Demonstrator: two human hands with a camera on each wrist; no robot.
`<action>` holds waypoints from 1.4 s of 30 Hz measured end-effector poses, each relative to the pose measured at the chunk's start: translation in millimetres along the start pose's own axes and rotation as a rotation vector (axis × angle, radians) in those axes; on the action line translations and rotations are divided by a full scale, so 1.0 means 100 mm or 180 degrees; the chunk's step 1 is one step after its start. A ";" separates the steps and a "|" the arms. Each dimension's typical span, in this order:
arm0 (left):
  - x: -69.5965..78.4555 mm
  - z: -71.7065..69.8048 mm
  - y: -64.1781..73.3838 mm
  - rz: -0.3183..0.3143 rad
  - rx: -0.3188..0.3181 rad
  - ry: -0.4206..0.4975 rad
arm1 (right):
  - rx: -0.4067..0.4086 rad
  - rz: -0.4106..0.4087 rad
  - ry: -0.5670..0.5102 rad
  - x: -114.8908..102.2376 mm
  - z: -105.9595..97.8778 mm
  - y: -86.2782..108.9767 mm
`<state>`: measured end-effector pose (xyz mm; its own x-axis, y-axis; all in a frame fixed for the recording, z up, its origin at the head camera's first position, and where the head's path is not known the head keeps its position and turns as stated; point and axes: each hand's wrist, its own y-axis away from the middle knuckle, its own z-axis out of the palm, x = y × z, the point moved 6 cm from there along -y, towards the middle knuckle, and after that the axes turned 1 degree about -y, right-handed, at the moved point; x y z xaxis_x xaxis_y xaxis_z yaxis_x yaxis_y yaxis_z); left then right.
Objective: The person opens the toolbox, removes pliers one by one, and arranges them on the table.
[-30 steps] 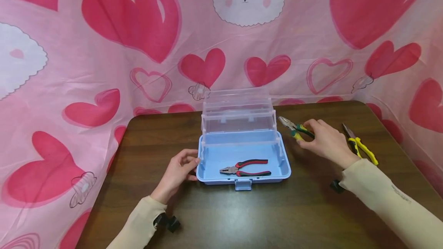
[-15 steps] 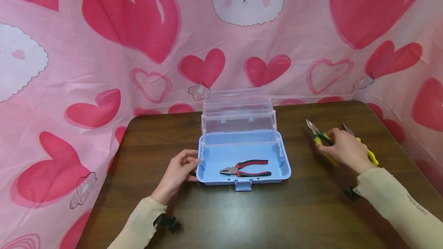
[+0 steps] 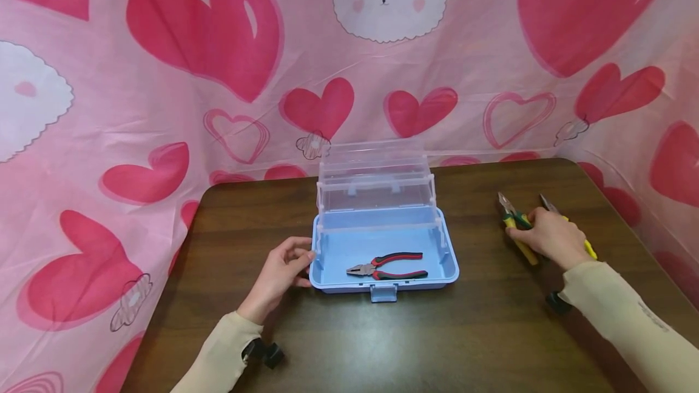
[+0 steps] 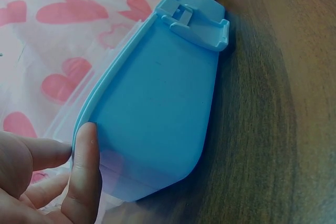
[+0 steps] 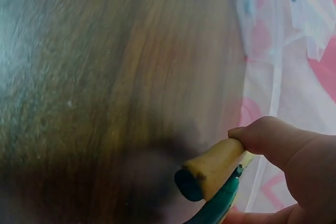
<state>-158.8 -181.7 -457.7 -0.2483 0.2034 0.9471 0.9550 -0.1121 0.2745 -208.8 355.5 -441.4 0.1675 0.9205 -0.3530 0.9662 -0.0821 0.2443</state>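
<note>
Holding red pliers point(image 3: 374, 267), the box point(image 3: 340, 253) is pinched by left hand point(image 3: 280, 268), green pliers point(image 3: 511, 221) by right hand point(image 3: 554, 237).

The box point(image 3: 349, 244) is blue, pliers point(image 3: 509, 221) green and yellow, another pair point(image 3: 590, 250) apparently yellow, the cloth point(image 3: 469, 47) heart-patterned pink.

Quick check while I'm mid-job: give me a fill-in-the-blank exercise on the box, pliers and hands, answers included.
1. The pliers inside the blue box have black and ____ handles.
2. The hand pinching the box's edge is the person's ____ one.
3. The right hand holds pliers with yellow and ____ handles.
4. The box's clear lid is ____, not closed.

Missing words: red; left; green; open.
</note>
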 end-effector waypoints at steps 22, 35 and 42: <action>0.02 -0.01 0.02 -0.0031 -0.0009 0.0017 | 0.0011 0.0042 0.0254 0.00 0.05 -0.14; 0.00 0.00 0.00 0.0032 -0.0008 0.0136 | 0.0156 -0.0177 0.0317 -0.04 0.03 -0.01; 0.00 0.00 -0.02 0.0053 -0.0031 0.0108 | 0.0219 -0.0296 0.0292 -0.05 0.04 0.05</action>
<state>-160.6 -181.7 -458.3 -0.2379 0.1685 0.9566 0.9575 -0.1247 0.2601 -204.0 349.2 -442.1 0.0612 0.9562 -0.2863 0.9884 -0.0180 0.1510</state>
